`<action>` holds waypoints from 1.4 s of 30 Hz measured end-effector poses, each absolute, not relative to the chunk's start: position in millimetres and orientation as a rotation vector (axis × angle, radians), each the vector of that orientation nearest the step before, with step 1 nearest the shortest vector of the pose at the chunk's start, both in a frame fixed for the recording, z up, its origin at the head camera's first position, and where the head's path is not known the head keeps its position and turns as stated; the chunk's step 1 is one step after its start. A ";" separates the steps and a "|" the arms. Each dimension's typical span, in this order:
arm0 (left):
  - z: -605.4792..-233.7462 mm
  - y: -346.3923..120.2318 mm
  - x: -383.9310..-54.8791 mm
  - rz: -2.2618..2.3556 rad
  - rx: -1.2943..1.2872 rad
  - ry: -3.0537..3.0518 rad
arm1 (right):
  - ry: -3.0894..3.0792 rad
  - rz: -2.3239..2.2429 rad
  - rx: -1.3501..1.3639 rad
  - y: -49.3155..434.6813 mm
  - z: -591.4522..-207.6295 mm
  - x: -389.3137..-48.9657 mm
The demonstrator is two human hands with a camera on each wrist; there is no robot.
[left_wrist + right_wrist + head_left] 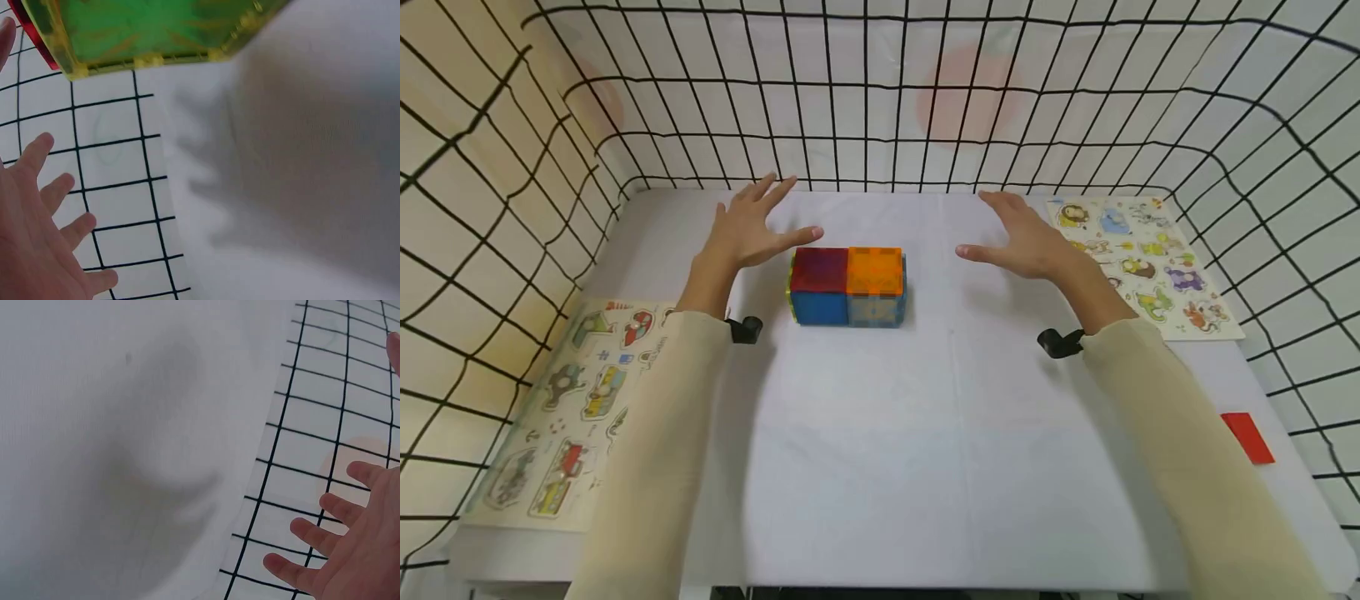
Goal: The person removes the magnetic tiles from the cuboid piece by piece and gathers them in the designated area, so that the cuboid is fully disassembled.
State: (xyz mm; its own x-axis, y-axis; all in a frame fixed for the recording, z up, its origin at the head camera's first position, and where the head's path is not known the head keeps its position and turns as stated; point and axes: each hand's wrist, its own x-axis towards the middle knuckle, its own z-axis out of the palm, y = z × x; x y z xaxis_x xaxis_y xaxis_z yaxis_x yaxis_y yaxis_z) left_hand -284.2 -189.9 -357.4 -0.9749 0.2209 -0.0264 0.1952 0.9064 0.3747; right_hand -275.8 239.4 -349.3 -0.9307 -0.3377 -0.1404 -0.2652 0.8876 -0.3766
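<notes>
A box-shaped block of translucent tiles (pixel 847 287) rests on the white table, with red and orange tiles on top and blue ones along the front. In the left wrist view its yellow-edged green end tile (pixel 150 31) shows at the top. My left hand (pixel 748 223) hovers just left of the block, fingers spread and thumb pointing toward it, holding nothing. Farther off, to the right of the block, my right hand (pixel 1026 237) is held over the table with its fingers extended and nothing in it. The right wrist view shows that hand (pixel 356 544) with fingers apart.
Black wire mesh (pixel 865 87) fences the table's back and sides. A sticker-like picture sheet (pixel 587 417) lies at the left, partly under my left sleeve. Another picture sheet (pixel 1150 267) lies at the right, and a red piece (pixel 1248 438) near the right edge.
</notes>
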 end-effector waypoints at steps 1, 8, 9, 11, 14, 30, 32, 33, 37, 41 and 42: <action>-357.8 -189.0 -282.2 0.611 0.336 3.006 | 2.852 -0.541 -0.466 237.9 -350.4 -273.1; -360.4 -176.9 -265.0 0.814 0.400 3.000 | 2.822 -0.667 -0.491 224.4 -357.3 -255.4; -361.2 -175.0 -262.2 0.837 0.411 2.993 | 2.815 -0.686 -0.495 221.9 -358.8 -253.2; -363.4 -171.7 -256.8 0.883 0.435 2.969 | 2.799 -0.726 -0.503 217.0 -362.5 -249.4; -367.3 -167.5 -250.7 0.916 0.479 2.951 | 2.780 -0.776 -0.525 209.4 -367.6 -244.1; -372.9 -162.6 -239.4 0.975 0.615 2.901 | 2.735 -1.064 -0.696 181.5 -386.7 -232.1; -373.2 -161.8 -238.9 0.984 0.629 2.895 | 2.726 -1.094 -0.709 178.2 -387.9 -230.6; -373.5 -161.6 -238.7 0.991 0.639 2.891 | 2.720 -1.105 -0.717 176.6 -389.0 -230.6; -376.0 -161.0 -237.5 1.030 0.666 2.865 | 2.702 -1.152 -0.739 168.8 -389.8 -227.9; -380.0 -162.3 -236.9 1.095 0.679 2.810 | 2.689 -1.201 -0.785 160.0 -391.5 -227.0; -381.1 -162.9 -236.7 1.107 0.680 2.797 | 2.686 -1.206 -0.801 157.4 -392.2 -227.1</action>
State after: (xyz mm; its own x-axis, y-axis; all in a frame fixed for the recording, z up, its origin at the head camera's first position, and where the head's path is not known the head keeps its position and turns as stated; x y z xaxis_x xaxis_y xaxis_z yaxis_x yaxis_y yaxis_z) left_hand -236.7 -162.9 -381.1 -0.9013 0.4199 0.1059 0.3788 0.6457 0.6630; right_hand -227.1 157.4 -392.2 -0.8584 -0.4968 0.1277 -0.4255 0.5506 -0.7182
